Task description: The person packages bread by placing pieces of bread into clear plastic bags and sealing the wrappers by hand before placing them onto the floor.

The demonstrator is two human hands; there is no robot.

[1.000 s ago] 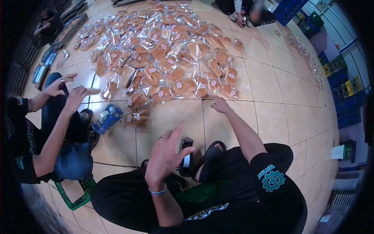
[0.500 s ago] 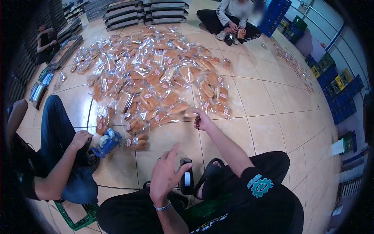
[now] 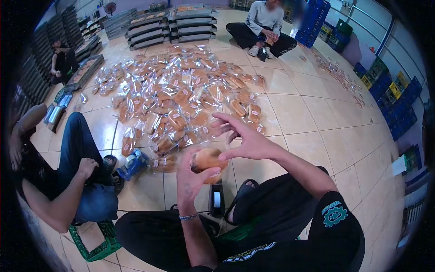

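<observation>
- The left hand holds a bun, just below the centre of the frame.
- The right hand is wide, thumb at the bun's right edge; I cannot tell if touching.
- Wrapped buns lie upper middle.

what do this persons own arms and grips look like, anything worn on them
The left grip and right grip are ungloved. A silvery bracelet circles the left wrist. The right arm's short black sleeve bears a teal gear emblem with lettering above.
</observation>
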